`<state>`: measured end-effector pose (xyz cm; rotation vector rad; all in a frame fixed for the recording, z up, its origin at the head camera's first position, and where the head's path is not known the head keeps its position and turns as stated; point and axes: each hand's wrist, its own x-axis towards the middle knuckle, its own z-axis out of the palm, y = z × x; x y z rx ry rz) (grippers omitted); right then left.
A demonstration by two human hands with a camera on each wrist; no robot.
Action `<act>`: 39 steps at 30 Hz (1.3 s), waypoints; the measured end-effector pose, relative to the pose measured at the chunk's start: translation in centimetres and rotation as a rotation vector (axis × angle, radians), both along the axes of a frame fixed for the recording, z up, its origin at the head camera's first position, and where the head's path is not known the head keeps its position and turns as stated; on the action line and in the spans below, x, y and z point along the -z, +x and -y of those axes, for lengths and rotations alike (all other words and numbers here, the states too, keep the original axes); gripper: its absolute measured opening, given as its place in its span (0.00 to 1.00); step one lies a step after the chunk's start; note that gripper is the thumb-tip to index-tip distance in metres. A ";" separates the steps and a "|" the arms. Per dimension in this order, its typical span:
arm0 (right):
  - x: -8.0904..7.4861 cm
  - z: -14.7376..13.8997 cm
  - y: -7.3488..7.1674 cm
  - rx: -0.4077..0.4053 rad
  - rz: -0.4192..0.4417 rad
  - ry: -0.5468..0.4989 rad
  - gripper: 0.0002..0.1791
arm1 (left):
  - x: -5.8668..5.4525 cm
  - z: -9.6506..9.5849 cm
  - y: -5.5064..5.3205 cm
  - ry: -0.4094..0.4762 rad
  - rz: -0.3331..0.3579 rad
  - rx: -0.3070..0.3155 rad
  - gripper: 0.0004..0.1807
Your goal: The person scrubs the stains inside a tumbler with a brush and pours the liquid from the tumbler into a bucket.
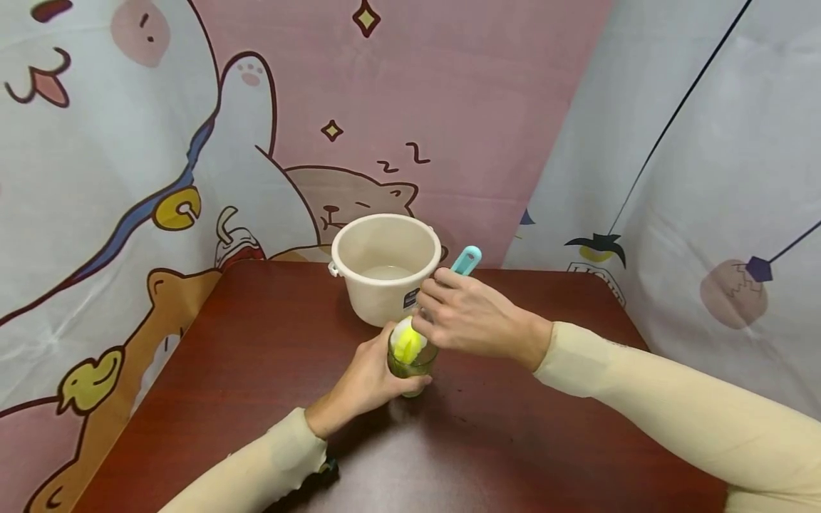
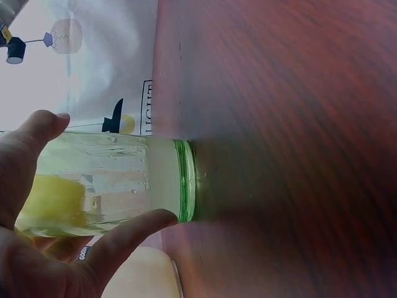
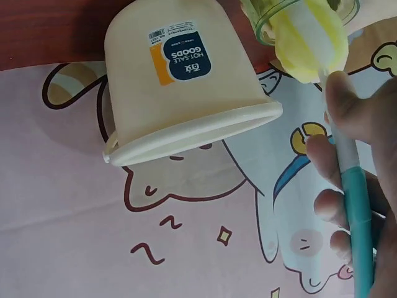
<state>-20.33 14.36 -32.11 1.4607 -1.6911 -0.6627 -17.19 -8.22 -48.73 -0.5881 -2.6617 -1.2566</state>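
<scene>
A green-tinted clear glass [image 1: 417,369] is gripped around its side by my left hand [image 1: 368,374], with the thumb near the base. Droplets cling to its wall in the left wrist view, and its thick green base [image 2: 186,180] is low by the tabletop. My right hand [image 1: 471,317] holds a cup brush by its teal and white handle [image 3: 355,198], which slants up out of the glass. The brush's yellow and white sponge head [image 1: 407,342] sits in the mouth of the glass, partly inside. Yellow sponge shows through the wall in the left wrist view.
A cream plastic bucket [image 1: 378,303] with a label on its side stands just behind the hands, near the table's back edge. The dark red-brown table [image 1: 269,342] has a few small wet-looking spots [image 1: 462,392]. Cartoon-printed cloth [image 1: 462,107] hangs behind and at both sides.
</scene>
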 end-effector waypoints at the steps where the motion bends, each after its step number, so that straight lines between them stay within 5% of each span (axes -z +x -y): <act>1: 0.0 0.1 -0.1 -0.004 -0.002 0.002 0.09 | 0.0 0.0 0.0 -0.003 0.000 0.002 0.47; 12: -1.3 0.4 -1.2 0.016 -0.020 0.140 0.11 | 0.0 0.1 0.0 -0.005 0.001 0.011 0.46; 21: -2.7 1.0 -2.1 -0.003 0.050 0.254 0.10 | -0.2 0.1 0.0 -0.016 0.003 0.004 0.45; 29: -3.3 0.9 -3.0 -0.020 0.179 0.276 0.20 | -0.2 0.1 0.0 -0.019 -0.005 0.010 0.43; 39: -2.8 -0.1 -4.0 -0.011 0.436 0.190 0.18 | 0.0 0.1 -0.1 -0.019 -0.009 0.014 0.44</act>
